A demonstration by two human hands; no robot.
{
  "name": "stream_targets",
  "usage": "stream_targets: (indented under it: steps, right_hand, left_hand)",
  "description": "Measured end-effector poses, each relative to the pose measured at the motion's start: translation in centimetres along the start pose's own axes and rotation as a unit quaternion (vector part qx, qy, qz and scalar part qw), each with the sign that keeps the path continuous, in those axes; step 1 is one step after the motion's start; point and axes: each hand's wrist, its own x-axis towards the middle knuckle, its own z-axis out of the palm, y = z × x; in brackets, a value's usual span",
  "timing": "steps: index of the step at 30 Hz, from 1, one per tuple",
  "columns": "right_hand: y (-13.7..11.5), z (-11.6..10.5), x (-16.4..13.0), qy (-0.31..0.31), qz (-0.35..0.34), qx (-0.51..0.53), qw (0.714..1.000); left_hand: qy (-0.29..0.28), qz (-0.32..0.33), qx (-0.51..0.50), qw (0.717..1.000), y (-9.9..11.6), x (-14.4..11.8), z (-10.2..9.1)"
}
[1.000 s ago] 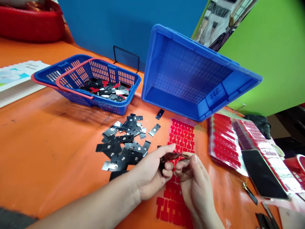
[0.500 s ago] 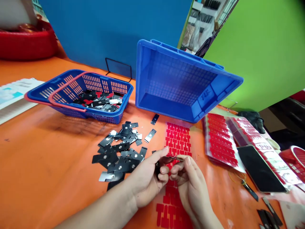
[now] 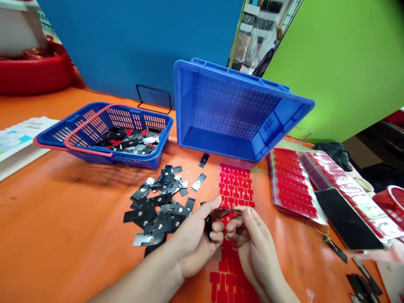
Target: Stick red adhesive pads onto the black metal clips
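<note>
the left hand (image 3: 200, 240) and the right hand (image 3: 255, 244) are meeting over the surface (image 3: 78, 227), and a thin piece (image 3: 230, 210) is sitting between their fingertips, its long axis running from side to side and dipping slightly toward the right. the fingers of both hands are pinching narrowly, the left ones holding its left end and the right ones its right end, so neither hand is nearer. the piece is showing almost edge-on, so its faces are hard to tell. a dark plate (image 3: 208, 227) is resting inside the left hand's curled fingers. below the hands, a sheet of red shapes (image 3: 236, 180) is stretching away. a pile of black plates (image 3: 159, 219) is lying to the left, nearer the left hand; a phone (image 3: 350, 219) is lying well right. farther back, a blue basket (image 3: 94, 157) is holding more plates, and a blue crate (image 3: 225, 145) is standing tilted beside it, its open side facing the hands.
</note>
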Motion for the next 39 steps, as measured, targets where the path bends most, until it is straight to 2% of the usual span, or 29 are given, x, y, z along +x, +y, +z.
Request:
stream_targets:
  steps: [21,29,39]
  right_hand:
    - [0.36,-0.65,0.12,-0.016,0.004,-0.002,1.0]
    - [0.43,-0.77,0.2,-0.008,0.013,-0.003,1.0]
    - [0.22,-0.55,0.17,-0.003,0.01,-0.025,1.0]
  left_hand:
    - [0.0,0.02,0.012,1.0,-0.19,-0.12,-0.16]
    - [-0.04,0.022,0.012,0.999,-0.27,-0.13,-0.3]
    - [-0.015,0.015,0.005,1.0,-0.15,-0.05,-0.29]
